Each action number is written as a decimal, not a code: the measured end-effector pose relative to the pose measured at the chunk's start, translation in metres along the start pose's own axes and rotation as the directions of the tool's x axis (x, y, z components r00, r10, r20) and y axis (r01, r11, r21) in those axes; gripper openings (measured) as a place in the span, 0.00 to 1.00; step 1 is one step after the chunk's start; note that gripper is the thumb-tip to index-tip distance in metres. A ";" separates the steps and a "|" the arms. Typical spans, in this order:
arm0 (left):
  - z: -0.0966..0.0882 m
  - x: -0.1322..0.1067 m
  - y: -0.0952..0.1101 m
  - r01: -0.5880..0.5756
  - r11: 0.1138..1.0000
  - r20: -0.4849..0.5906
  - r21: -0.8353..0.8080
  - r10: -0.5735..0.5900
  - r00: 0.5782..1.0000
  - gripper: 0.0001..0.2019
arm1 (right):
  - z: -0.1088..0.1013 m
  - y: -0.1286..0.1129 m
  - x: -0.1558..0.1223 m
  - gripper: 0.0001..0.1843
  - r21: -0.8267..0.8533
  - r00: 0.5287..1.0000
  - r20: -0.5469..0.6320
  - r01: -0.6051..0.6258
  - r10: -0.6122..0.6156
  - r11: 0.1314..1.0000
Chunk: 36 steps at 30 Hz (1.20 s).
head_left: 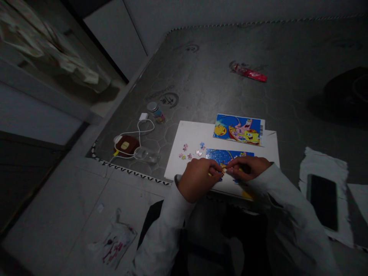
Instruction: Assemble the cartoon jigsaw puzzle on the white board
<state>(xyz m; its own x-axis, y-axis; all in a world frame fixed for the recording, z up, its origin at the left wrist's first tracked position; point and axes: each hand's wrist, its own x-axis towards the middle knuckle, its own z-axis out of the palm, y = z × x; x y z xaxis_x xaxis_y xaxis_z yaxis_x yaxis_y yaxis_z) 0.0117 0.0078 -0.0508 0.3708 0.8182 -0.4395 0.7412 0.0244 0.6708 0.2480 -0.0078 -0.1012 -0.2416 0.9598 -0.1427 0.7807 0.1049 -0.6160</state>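
A partly assembled jigsaw puzzle (215, 154), mostly blue with cartoon figures, lies on a white board (184, 134). Over its lower middle, my left hand (199, 178) is closed with fingers curled at the puzzle; what they pinch, if anything, is hidden. My right hand (248, 167) comes in from the right, thumb and fingertips pinched on a small pale puzzle piece (225, 170). The fingertips of both hands almost meet there. Left of the puzzle are several loose pieces (190, 156). Above it rests the printed picture card (234, 128) showing the cartoon scene.
A clear tube with a pale lid (156, 112), a brown box wrapped in white cable (126, 145) and a clear bottle (147, 155) stand or lie at left. A red wrapper (248, 73) lies farther back. A phone (322, 201) rests on white paper at right.
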 end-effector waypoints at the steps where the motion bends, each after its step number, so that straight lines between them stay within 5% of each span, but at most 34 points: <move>1: 0.000 0.000 0.002 0.009 1.000 -0.004 -0.001 -0.009 1.000 0.06 | -0.002 -0.002 -0.001 0.12 0.002 1.000 0.008 0.005 -0.005 1.000; 22: -0.002 0.006 -0.005 0.069 0.996 -0.097 0.047 -0.065 0.993 0.06 | 0.015 -0.007 0.018 0.05 -0.066 0.987 0.159 0.036 -0.025 0.997; 30: 0.002 0.008 -0.010 0.047 0.999 -0.114 0.015 -0.045 0.992 0.04 | 0.042 0.013 0.021 0.12 -0.168 0.998 0.066 0.028 -0.017 0.985; 36: 0.002 0.008 -0.007 0.044 0.997 -0.110 0.057 -0.038 0.993 0.04 | 0.031 0.004 0.021 0.09 -0.177 0.998 0.063 -0.017 0.029 0.984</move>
<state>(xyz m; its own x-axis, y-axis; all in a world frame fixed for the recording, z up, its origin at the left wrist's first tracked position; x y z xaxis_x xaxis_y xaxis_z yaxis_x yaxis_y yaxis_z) 0.0106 0.0131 -0.0606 0.2784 0.8750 -0.3961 0.7877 0.0279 0.6154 0.2285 0.0047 -0.1303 -0.2550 0.9441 -0.2087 0.8743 0.1330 -0.4669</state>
